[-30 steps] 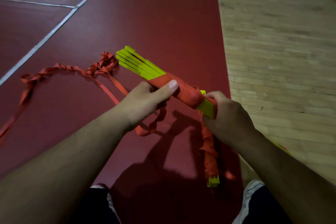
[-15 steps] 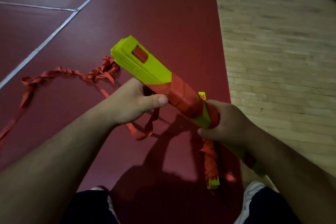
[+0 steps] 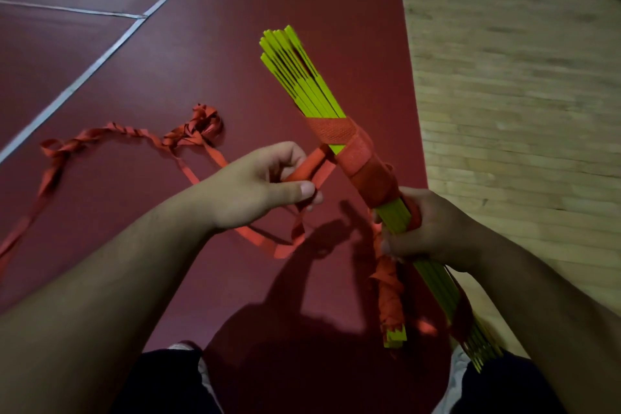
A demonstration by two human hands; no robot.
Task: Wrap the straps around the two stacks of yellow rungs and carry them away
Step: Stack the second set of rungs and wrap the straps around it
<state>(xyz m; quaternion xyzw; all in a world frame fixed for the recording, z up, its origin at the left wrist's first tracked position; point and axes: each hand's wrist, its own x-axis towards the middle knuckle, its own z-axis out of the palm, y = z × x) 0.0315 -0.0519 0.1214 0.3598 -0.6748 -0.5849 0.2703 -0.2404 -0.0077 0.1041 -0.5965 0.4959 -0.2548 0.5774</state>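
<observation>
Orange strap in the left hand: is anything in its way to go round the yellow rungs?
Nothing visible. The left hand pinches the strap right beside the stack of yellow rungs; the right hand grips the stack nearer the person, past the wound turns.

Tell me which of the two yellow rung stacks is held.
The fanned stack, gripped by the right hand; the other stack, wrapped in orange, lies lower, in no hand.

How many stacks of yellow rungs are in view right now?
2. The first stack is gripped by the right hand; the second stack is below that hand, mostly covered by red strap. None seems hidden.
</observation>
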